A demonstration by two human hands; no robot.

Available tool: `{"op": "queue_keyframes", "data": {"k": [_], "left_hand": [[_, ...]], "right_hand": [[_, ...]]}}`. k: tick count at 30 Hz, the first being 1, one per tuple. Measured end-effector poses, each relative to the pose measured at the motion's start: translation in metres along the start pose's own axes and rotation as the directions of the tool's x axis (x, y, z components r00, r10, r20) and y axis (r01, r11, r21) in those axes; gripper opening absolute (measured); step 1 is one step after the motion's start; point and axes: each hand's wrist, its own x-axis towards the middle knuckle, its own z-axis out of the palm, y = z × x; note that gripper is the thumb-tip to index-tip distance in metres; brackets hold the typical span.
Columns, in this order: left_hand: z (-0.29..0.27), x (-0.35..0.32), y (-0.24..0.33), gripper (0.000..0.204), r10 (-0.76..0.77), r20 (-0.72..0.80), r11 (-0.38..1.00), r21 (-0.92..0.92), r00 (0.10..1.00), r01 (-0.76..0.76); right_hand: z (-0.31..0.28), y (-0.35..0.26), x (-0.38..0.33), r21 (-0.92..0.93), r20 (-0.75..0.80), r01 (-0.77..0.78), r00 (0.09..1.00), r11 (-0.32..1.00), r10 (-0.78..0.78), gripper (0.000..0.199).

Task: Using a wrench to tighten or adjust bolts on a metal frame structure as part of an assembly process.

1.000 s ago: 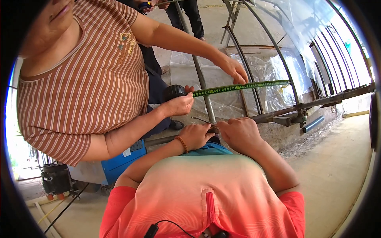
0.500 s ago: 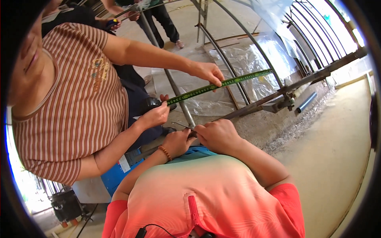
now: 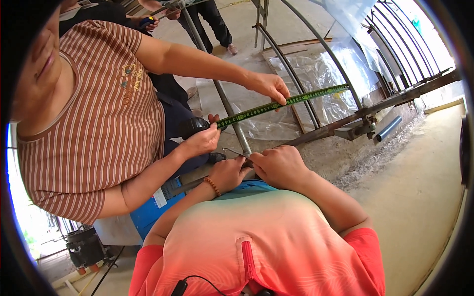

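Note:
My left hand (image 3: 227,174), with a beaded bracelet at the wrist, is closed at a dark fitting (image 3: 248,163) by the near end of a grey metal pipe (image 3: 224,101). What its fingers grip is mostly hidden. My right hand (image 3: 281,165) is closed beside it, knuckles up, on a thin metal rod (image 3: 233,151) that sticks out to the left across the pipe's end. In front of me, a co-worker in a striped shirt (image 3: 106,128) stretches a green tape measure (image 3: 261,110) over the pipe, one hand on its black case (image 3: 192,127), the other along the blade.
A long steel bar (image 3: 390,101) with a clamp (image 3: 365,127) runs to the right, joined to curved bars (image 3: 326,47). Plastic sheeting (image 3: 316,69) lies beyond. A blue-grey tube (image 3: 389,128) rests on the floor at right. A blue machine (image 3: 150,212) stands at left. Other people are at the back.
The whole scene has shifted slightly to the right in view. Both my hands keep their grip at the pipe's end, and the co-worker still holds the tape measure stretched out.

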Motion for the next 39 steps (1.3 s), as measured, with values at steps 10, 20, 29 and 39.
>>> {"op": "queue_keyframes", "data": {"k": [10, 20, 29, 39], "left_hand": [[0.000, 0.002, -0.002, 0.029, 0.036, -0.040, 0.999, 0.018, 0.999, -0.035], [-0.003, 0.004, -0.001, 0.027, 0.028, -0.029, 1.000, 0.007, 0.999, -0.028], [-0.005, 0.003, 0.001, 0.026, 0.003, 0.008, 1.000, -0.012, 1.000, -0.003], [-0.013, 0.003, 0.009, 0.027, -0.027, 0.061, 0.999, -0.026, 0.998, 0.029]], "right_hand": [[0.000, 0.001, 0.003, -0.008, -0.046, 0.035, 0.998, 0.999, -0.035, 0.015], [-0.004, 0.000, 0.004, -0.020, -0.037, 0.030, 0.999, 0.999, -0.030, 0.015], [-0.002, -0.001, 0.002, -0.033, -0.013, 0.024, 1.000, 0.999, -0.024, 0.015], [-0.002, -0.002, 0.000, -0.033, -0.016, 0.022, 1.000, 0.999, -0.022, 0.016]]}}
